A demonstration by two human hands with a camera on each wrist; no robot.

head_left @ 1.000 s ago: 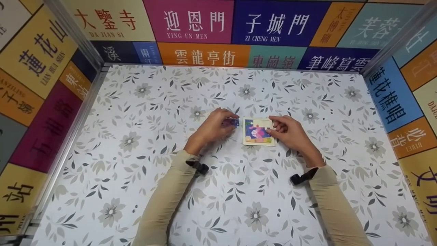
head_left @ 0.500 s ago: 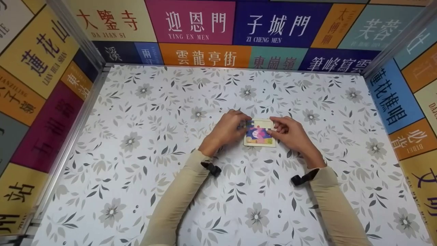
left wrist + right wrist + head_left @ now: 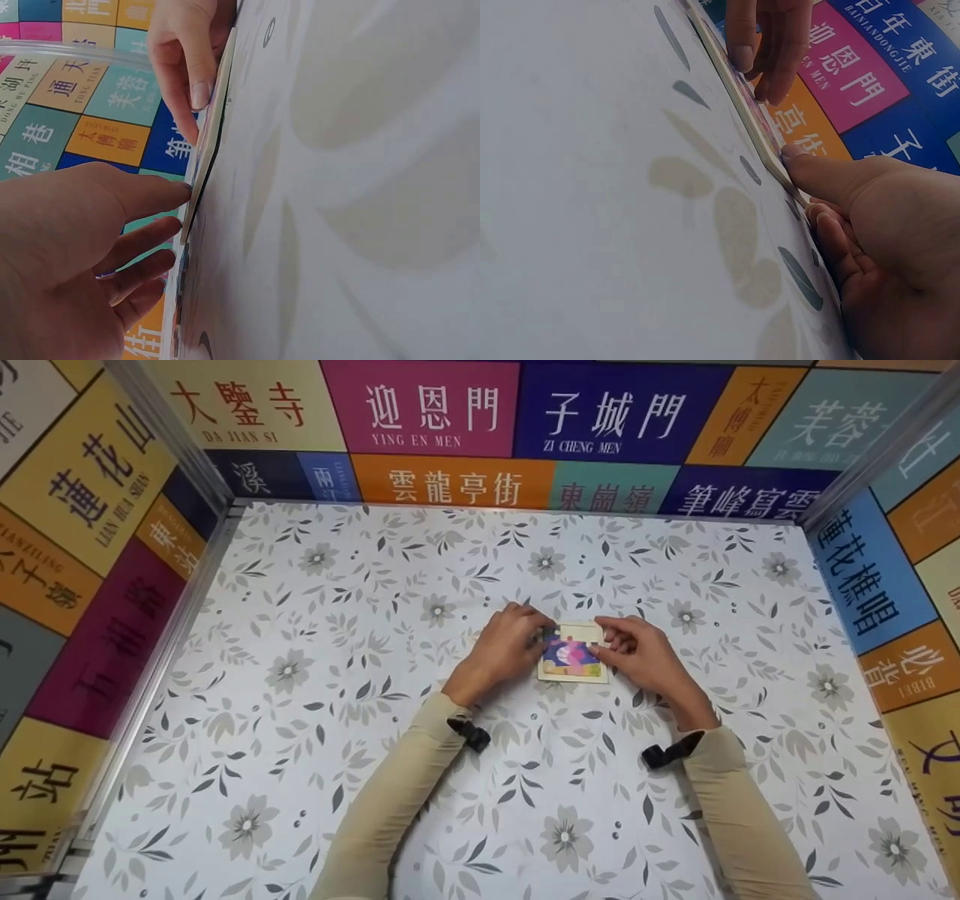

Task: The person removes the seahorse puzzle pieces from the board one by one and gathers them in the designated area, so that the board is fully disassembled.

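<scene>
A small square jigsaw puzzle with a cream tray (image 3: 581, 632) lies flat near the middle of the table. Its purple, pink and yellow picture (image 3: 568, 655) covers the lower part, and bare cream shows along the top. My left hand (image 3: 508, 651) is at the tray's upper left, thumb and index finger pinching a dark blue puzzle piece (image 3: 551, 634) that they mostly hide. With thumb on top and index finger at the corner, my right hand (image 3: 641, 652) grips the tray's right side. The left wrist view shows the tray (image 3: 208, 154) edge-on, both thumbs at its upper face.
White cloth with grey leaves and flowers covers the table (image 3: 390, 585). Colourful panels with Chinese lettering (image 3: 442, 412) stand along the back and both sides, with metal rails at the corners. Black wrist cameras (image 3: 469, 733) sit on both beige sleeves.
My left hand has moved right with the blue puzzle piece, from beside the tray to its upper left. My right hand stays at the tray's right edge.
</scene>
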